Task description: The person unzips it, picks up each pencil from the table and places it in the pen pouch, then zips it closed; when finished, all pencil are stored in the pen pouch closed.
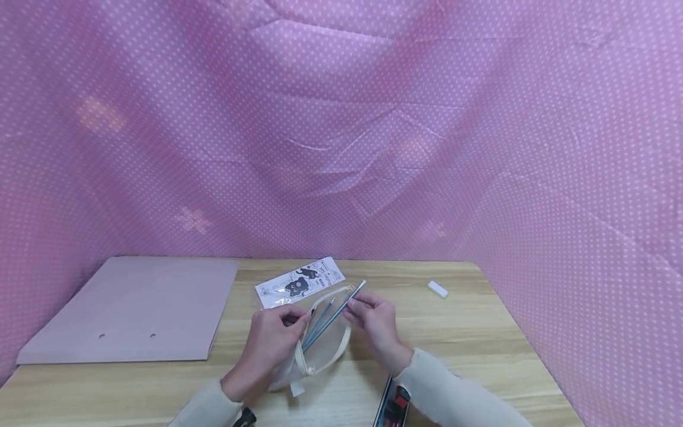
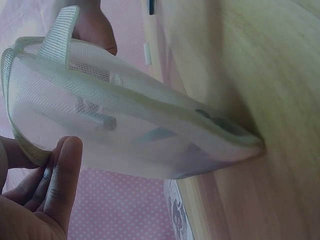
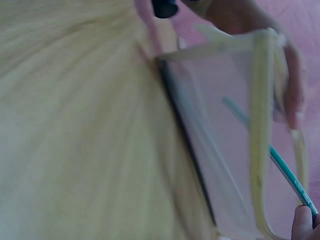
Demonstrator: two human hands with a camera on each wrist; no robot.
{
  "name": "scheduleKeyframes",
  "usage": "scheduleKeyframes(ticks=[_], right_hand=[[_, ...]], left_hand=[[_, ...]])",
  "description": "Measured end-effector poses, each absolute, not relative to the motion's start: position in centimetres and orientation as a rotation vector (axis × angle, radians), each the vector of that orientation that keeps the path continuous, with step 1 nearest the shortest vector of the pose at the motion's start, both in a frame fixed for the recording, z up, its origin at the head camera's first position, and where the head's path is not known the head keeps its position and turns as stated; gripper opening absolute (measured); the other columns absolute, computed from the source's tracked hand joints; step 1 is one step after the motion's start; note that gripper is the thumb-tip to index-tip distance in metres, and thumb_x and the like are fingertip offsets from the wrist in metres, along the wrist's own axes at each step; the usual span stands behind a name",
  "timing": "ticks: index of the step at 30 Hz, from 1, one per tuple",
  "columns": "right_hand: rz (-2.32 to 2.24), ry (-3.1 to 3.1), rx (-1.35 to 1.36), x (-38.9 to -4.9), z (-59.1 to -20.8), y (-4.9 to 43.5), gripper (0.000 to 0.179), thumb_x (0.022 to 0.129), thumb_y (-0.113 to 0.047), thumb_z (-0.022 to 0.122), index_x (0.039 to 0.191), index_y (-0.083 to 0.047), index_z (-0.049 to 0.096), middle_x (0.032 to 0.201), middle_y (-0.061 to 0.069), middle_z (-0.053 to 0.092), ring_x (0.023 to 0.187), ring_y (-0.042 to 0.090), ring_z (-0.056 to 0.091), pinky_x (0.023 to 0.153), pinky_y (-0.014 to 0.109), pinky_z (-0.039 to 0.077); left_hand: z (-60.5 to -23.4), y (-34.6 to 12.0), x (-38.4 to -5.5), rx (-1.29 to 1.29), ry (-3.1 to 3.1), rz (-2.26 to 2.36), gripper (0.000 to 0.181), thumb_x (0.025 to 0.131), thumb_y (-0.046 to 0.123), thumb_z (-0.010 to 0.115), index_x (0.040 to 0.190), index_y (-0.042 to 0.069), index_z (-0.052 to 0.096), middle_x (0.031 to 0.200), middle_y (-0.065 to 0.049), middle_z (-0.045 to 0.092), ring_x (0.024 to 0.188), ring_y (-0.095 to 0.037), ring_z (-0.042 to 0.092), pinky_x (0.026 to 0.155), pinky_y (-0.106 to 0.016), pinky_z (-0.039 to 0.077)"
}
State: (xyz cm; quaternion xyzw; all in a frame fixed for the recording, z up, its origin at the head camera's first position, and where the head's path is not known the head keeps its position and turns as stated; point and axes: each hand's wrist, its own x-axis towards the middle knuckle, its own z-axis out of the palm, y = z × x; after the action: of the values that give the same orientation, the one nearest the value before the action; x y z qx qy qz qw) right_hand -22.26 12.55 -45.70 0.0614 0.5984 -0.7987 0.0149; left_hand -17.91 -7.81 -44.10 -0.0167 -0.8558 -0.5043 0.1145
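Note:
A see-through mesh pencil pouch with cream edging stands tilted on the table, its mouth spread wide. My left hand pinches the left side of its rim between thumb and fingers; the left wrist view shows the grip on the edging and the pouch's lower end against the wood. With thumb and fingertips, my right hand holds a blue-green pencil near its upper end. That pencil slants down through the open mouth, its lower part inside the pouch. Another pencil leans inside beside it.
Behind the pouch lies a ruler set packet with black cat drawings. A white eraser is at the back right. A large pale pink folder covers the left side. Under my right forearm sits an open box with dark and red items.

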Motion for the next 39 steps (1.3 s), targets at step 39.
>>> scheduleKeyframes(ticks=[39], right_hand=[[-2.151, 1.951, 0.051, -20.9, -45.2, 11.7, 0.025, 0.094, -0.004, 0.066, 0.111, 0.014, 0.064, 0.085, 0.014, 0.078, 0.071, 0.012, 0.076, 0.072, 0.027, 0.063]], left_hand=[[-44.2, -7.8, -17.7, -0.097, -2.473, -1.535, 0.005, 0.086, 0.014, 0.079, 0.09, 0.011, 0.079, 0.078, 0.0, 0.076, 0.067, -0.006, 0.066, 0.06, -0.018, 0.055]])
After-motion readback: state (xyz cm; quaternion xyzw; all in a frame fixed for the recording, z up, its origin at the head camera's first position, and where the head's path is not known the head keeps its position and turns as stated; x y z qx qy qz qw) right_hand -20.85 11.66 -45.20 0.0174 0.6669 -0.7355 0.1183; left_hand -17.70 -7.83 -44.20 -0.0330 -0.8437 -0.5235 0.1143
